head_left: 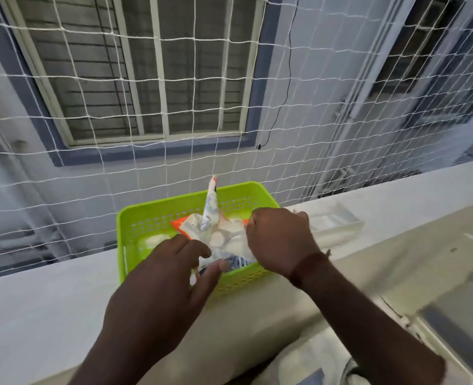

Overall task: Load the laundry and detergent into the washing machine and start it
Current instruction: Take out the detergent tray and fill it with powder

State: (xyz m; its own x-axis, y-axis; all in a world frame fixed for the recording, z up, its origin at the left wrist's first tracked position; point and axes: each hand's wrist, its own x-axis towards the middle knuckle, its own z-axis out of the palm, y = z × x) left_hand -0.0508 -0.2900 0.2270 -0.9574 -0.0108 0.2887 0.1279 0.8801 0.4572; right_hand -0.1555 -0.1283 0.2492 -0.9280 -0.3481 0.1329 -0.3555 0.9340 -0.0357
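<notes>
A crumpled detergent packet, white with orange and blue print, sits in a lime-green plastic basket on a pale ledge. One corner of the packet sticks straight up. My left hand pinches the packet's near lower edge between thumb and fingers. My right hand is closed in a fist on the packet's right side. The washing machine's light top fills the lower right, blurred.
A white rope net rises right behind the ledge, with a barred window and building wall beyond. A clear plastic box stands on the ledge to the right of the basket.
</notes>
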